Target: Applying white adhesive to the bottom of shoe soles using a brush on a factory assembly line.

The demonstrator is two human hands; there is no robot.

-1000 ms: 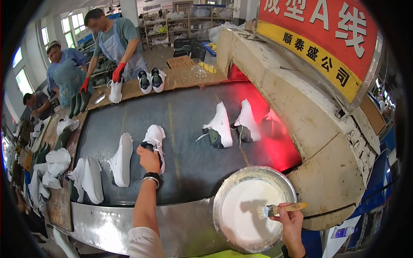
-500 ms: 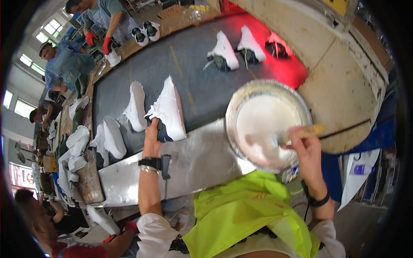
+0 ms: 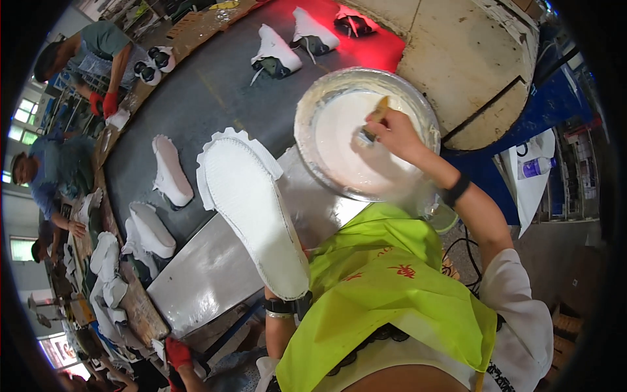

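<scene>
A white shoe upper [image 3: 251,196], its stitched sole side facing up and its toe edge scalloped, is held in front of me by my left hand. The hand is hidden behind it; only my left forearm [image 3: 279,330] with a black wristband shows below the heel. My right hand [image 3: 398,136] is closed round the wooden handle of a brush [image 3: 377,110]. The brush's bristle end is at the white liquid in a round metal basin [image 3: 305,140].
White shoe uppers [image 3: 171,175] stand on the dark conveyor belt [image 3: 222,85], several more at the left and beyond the basin. A shiny metal ledge [image 3: 202,287] runs along the near side. Co-workers with red gloves [image 3: 110,104] work across the belt.
My left hand has lifted the shoe upper off the belt, brought it nearer and turned its sole side up. My right hand keeps the brush over the basin, its handle now tilted upward.
</scene>
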